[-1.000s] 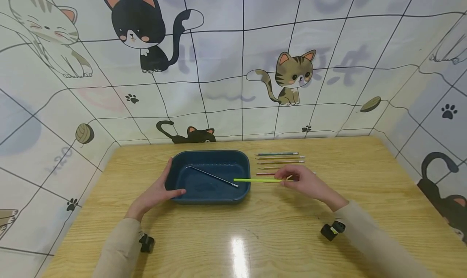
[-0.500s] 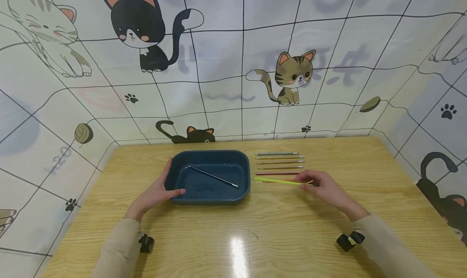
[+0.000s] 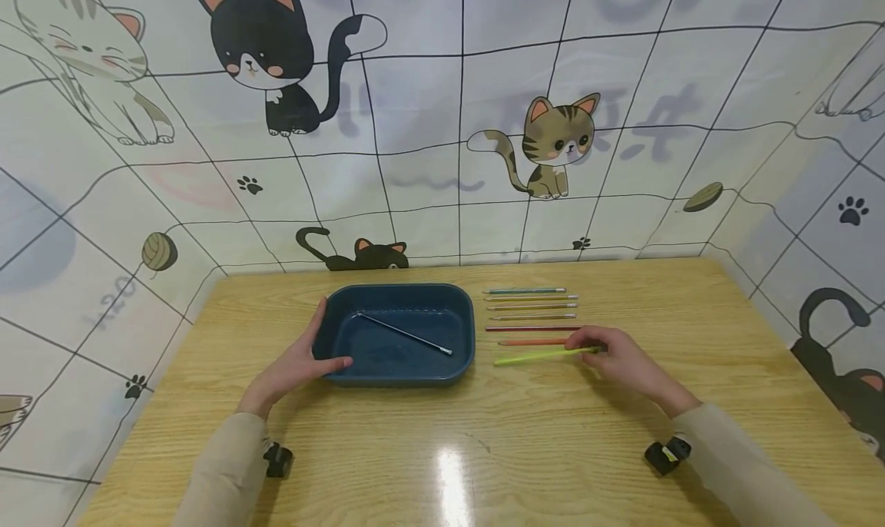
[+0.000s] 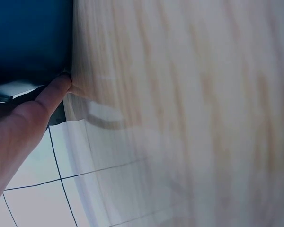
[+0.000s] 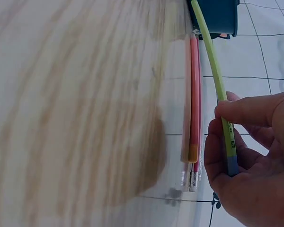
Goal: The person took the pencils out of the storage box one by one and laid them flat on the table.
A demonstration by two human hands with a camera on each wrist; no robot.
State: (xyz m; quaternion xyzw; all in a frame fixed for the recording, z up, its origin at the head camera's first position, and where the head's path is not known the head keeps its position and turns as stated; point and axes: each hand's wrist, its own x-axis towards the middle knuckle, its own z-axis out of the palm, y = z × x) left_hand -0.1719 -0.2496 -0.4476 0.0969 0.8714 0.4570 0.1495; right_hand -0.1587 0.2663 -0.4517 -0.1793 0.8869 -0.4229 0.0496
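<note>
My right hand (image 3: pixel 615 358) pinches a yellow-green pencil (image 3: pixel 528 357) near its right end, between thumb and fingers. In the right wrist view the pencil (image 5: pixel 213 61) slants up from the fingertips, its grey end down near the palm. Just behind lie an orange pencil (image 3: pixel 532 342) and a dark red pencil (image 3: pixel 525 329), partly hidden by the hand. On the left, my left hand (image 3: pixel 297 369) rests against a dark blue rectangular dish (image 3: pixel 394 382), fingers along its left wall and thumb at its front. A dark pencil (image 3: pixel 408 333) lies slanted inside the dish.
Several more pencils (image 3: pixel 528 307) lie in parallel behind the red one, to the right of the dish. They rest on a wooden table (image 3: pixel 387 450). A cat-printed cloth (image 3: pixel 429 158) stands behind the table and along its sides.
My right hand has moved right and slightly towards me with the yellow-green pencil, away from over the dish's rim to in front of the orange pencil. The left hand has stayed put.
</note>
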